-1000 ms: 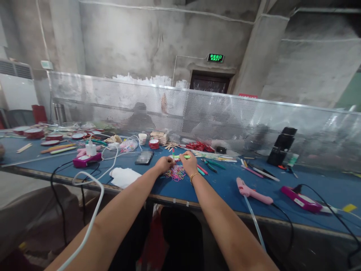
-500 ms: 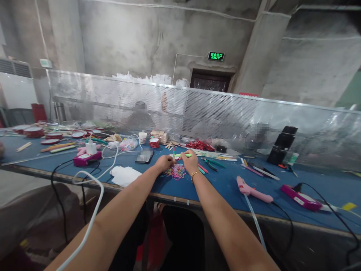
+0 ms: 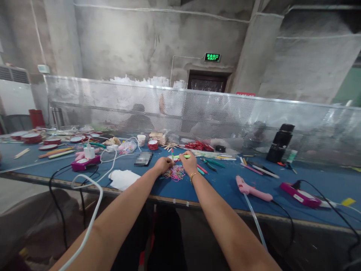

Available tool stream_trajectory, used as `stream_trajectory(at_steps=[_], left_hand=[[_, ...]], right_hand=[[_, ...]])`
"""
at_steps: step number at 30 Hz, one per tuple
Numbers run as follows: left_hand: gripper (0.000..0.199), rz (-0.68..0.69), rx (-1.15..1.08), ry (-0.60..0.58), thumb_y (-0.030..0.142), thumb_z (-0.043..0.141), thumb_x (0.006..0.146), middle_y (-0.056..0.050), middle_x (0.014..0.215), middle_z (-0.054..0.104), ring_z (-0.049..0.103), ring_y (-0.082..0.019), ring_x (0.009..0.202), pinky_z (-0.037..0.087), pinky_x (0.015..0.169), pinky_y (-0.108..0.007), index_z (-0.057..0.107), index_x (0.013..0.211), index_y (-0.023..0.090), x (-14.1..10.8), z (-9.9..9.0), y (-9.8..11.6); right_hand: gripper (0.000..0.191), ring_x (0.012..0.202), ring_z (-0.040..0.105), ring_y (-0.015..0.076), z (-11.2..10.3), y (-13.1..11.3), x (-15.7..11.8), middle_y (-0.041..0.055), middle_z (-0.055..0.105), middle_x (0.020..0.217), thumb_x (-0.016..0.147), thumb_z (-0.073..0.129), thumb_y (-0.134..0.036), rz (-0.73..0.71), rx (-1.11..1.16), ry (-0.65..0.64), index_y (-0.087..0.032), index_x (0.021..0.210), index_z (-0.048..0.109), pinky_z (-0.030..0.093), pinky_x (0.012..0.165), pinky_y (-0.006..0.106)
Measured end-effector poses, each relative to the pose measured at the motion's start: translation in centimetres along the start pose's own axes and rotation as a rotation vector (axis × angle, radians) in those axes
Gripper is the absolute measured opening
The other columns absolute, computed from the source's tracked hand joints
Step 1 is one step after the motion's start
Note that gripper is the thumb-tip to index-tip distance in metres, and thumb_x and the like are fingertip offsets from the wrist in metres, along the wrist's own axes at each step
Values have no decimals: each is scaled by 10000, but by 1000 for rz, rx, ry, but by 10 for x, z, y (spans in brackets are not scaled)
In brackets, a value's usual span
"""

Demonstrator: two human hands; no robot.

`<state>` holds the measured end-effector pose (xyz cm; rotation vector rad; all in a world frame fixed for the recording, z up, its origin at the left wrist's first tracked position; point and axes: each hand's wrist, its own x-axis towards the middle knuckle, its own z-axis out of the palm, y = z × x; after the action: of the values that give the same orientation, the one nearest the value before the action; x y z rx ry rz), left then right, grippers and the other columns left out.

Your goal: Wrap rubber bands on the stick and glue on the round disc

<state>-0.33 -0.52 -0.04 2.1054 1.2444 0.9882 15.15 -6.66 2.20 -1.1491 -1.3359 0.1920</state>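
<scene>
My right hand (image 3: 189, 161), with a bracelet at its wrist, is closed round a light green marker pen (image 3: 184, 156) that points left toward my other hand. My left hand (image 3: 164, 164) is closed at the fingertips on a thin stick (image 3: 172, 151) coloured red and green, which stands up from them; its lower end is hidden. The pen's tip and the stick are close together; whether they touch I cannot tell. Below both hands lies a loose pile of colourful rubber bands (image 3: 177, 173). Red and teal marker pens (image 3: 202, 169) rest just right of my right hand.
Green-handled pliers (image 3: 209, 164) and a pink glue gun (image 3: 254, 189) lie to the right, near a purple power strip (image 3: 299, 195). White paper (image 3: 123, 180), a phone (image 3: 143, 159) and cables are on the left. Behind stand a paper cup (image 3: 141, 140) and a perforated metal screen (image 3: 169, 109).
The view has shifted slightly. Both hands stay over the rubber bands with the same pen and stick; the right fingers and pen have moved only a little.
</scene>
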Motion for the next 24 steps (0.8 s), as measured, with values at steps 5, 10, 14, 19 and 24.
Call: stream_trajectory(at_steps=[5, 10, 14, 19, 24], left_hand=[[294, -10, 9, 9, 430, 664, 695, 32, 490, 496, 386, -93, 486, 267, 499, -236, 667, 605, 150, -2, -2, 5], [281, 21, 47, 3, 393, 626, 730, 29, 500, 518, 415, -96, 492, 289, 505, -233, 627, 582, 154, -5, -4, 11], [247, 61, 45, 12, 350, 592, 742, 28, 517, 539, 436, -97, 516, 309, 514, -222, 630, 597, 154, -6, -6, 15], [253, 56, -40, 6, 356, 561, 745, 24, 522, 543, 430, -95, 503, 313, 501, -212, 644, 645, 140, -6, -7, 14], [273, 38, -62, -26, 371, 534, 758, -11, 598, 607, 474, -111, 533, 363, 536, -220, 663, 723, 133, -4, -8, 16]], right_hand=[[172, 620, 571, 185, -1, 4, 3, -9, 646, 605, 741, 524, -372, -35, -21, 15, -234, 638, 532, 416, 652, 281], [160, 650, 595, 184, -6, 3, 7, -8, 662, 635, 761, 512, -358, 22, 39, 100, -233, 660, 525, 441, 662, 274], [188, 662, 624, 176, -3, 5, 8, -17, 679, 659, 835, 468, -381, -8, 80, 41, -238, 758, 562, 464, 690, 276], [237, 690, 635, 184, 1, 6, 5, -18, 686, 670, 881, 446, -440, -38, 30, -40, -258, 801, 575, 463, 674, 280], [214, 699, 630, 192, 0, 4, 3, -12, 696, 706, 886, 446, -415, -63, -16, -46, -256, 844, 582, 454, 706, 299]])
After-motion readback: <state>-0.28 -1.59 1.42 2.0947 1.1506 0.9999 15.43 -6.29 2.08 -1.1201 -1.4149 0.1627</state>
